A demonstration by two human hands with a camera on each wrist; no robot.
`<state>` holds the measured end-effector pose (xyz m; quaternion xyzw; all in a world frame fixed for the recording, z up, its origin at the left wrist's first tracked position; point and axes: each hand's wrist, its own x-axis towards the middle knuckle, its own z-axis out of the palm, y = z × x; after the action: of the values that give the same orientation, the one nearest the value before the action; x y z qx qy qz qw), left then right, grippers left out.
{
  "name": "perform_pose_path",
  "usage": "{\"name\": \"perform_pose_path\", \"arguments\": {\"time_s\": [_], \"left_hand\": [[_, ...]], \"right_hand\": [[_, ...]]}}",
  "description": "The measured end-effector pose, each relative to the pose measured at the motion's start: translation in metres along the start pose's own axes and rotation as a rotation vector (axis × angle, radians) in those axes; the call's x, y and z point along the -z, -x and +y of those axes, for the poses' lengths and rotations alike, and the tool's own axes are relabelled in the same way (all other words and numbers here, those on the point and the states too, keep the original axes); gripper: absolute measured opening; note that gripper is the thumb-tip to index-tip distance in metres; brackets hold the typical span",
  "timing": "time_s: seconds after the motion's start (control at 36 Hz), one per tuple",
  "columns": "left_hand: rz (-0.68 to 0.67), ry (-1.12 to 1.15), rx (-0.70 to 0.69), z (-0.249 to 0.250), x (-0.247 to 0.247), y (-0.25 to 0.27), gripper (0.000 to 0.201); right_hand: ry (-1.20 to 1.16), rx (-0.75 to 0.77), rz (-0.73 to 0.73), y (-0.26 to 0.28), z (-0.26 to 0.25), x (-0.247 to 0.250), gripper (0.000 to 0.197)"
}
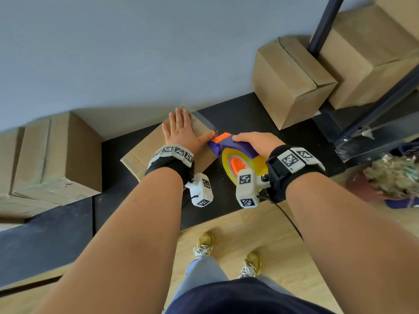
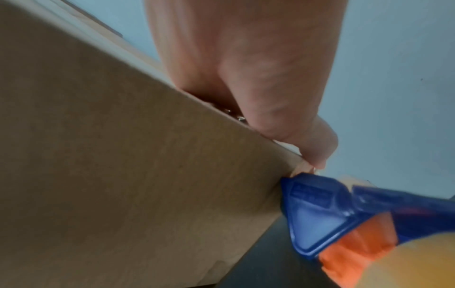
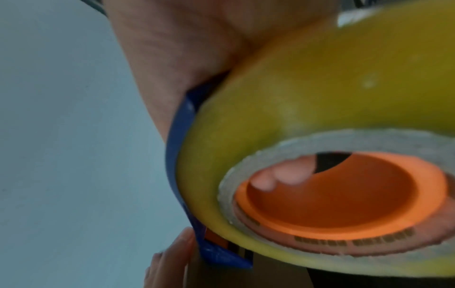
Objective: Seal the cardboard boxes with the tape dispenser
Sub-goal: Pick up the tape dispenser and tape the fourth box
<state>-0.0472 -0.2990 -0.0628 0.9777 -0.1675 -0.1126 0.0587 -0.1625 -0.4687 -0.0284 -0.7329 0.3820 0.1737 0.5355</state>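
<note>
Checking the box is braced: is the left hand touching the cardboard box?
Touching. The head view shows the left hand lying flat on the cardboard box.

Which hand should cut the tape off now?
The right hand, probably. It already grips the tape dispenser, whose front end sits at the near edge of the box. The left hand lies flat on the box top, holding it steady, with its thumb near the dispenser's front.

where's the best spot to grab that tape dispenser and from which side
Take the tape dispenser by its blue handle, from above and behind, as the right hand does now: the handle arches over the yellow roll, fingers tuck into the orange core, and the cutter end faces the box.
</note>
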Motion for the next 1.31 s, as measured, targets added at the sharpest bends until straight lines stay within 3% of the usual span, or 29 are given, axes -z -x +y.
{"name": "perform_pose_path", "arguments": {"time_s": [0.06,0.17,0.28,0.44,0.58,0.81,1.03,1.19,1.25,1.31], "left_hand": [[0.0,0.009,-0.004,0.001,0.0,0.001,0.108],[0.048,0.009,-0.005,0.0,-0.003,0.006,0.105],[0.042,0.031,-0.003,-0.002,-0.006,0.005,0.112],[0.062,0.034,0.017,0.001,-0.008,0.007,0.115],[0.084,0.006,0.037,0.005,-0.011,0.007,0.111],[0.109,0.015,0.052,0.007,-0.011,0.006,0.108],[0.127,0.052,0.031,0.008,-0.008,0.011,0.109],[0.203,0.098,-0.03,0.009,-0.011,0.018,0.099],[0.256,0.116,-0.049,0.011,-0.01,0.022,0.093],[0.307,0.1,-0.076,0.013,-0.01,0.025,0.083]], "right_hand": [[-0.025,-0.033,-0.023,-0.002,0.004,-0.002,0.051],[0.107,-0.122,0.096,-0.011,0.03,-0.009,0.054],[0.038,-0.224,0.119,-0.014,0.051,-0.011,0.062],[0.016,-0.12,0.227,-0.018,0.045,-0.008,0.072],[0.089,-0.058,0.148,-0.021,0.034,-0.008,0.035],[0.536,0.119,0.174,-0.029,0.039,-0.025,0.026],[0.652,0.171,0.18,-0.038,0.05,-0.048,0.051],[0.71,-0.001,0.07,-0.042,0.051,-0.051,0.073],[0.672,-0.002,0.052,-0.04,0.048,-0.05,0.07],[0.611,0.073,0.09,-0.036,0.049,-0.046,0.053]]}}
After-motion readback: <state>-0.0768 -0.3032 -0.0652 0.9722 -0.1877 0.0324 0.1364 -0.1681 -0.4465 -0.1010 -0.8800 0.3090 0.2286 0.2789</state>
